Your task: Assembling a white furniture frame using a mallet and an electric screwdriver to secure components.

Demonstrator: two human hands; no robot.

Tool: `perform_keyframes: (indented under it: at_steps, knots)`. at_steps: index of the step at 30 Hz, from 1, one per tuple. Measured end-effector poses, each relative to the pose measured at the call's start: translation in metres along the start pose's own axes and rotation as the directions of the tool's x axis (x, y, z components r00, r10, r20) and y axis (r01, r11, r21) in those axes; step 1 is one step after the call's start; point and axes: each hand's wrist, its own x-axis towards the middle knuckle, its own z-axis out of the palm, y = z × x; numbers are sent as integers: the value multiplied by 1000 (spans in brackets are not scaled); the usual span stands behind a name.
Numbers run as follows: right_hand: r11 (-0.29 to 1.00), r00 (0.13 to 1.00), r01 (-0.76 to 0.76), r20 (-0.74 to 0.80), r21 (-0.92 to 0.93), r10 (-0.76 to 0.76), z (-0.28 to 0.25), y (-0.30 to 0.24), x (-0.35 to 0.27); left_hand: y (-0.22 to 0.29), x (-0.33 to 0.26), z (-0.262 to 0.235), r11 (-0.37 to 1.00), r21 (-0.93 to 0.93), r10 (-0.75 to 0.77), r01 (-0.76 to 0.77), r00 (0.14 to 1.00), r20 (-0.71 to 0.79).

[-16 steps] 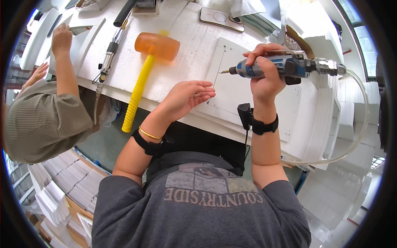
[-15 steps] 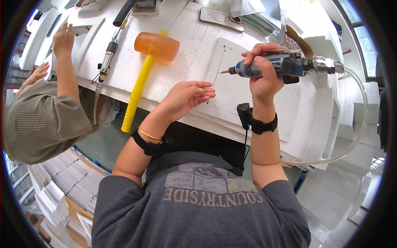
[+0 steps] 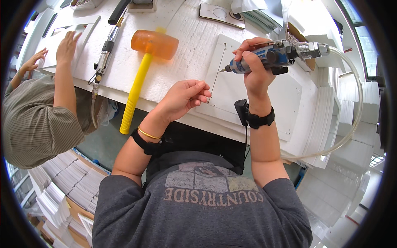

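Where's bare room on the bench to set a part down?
The widest bare patch lies between the yellow-handled mallet and the white panel, with the smartphone at its far right and the left hand at its near end. A narrower strip separates the mallet from the silver air tool. Crowded: right of the panel, by the stacked white boards.

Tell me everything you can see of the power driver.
The driver has a blue-and-grey body, dark nose, slim bit and shiny, metal-looking fittings joined to a clear hose. The right hand wraps its body, holding it over the white panel, bit pointing left. Whether the bit touches the panel is unclear.
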Motion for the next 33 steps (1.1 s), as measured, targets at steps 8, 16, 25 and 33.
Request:
perform_keyframes:
  at_steps: [8,16,25,33]
  knots:
    - [998,997,-25,71,-51,29,7,3,4,2,-2,0,999,3,37,-37,999,-24]
    - [998,999,-39,33,-41,41,7,10,4,6,0,4,999,-26,22,-21,1000,8]
    - [999,998,-48,-33,3,49,0,13,4,0,2,1,990,118,73,-74,997,12]
    - [1000,1000,19,6,16,-19,-3,-11,6,-7,10,8,986,121,136,-117,978,-161]
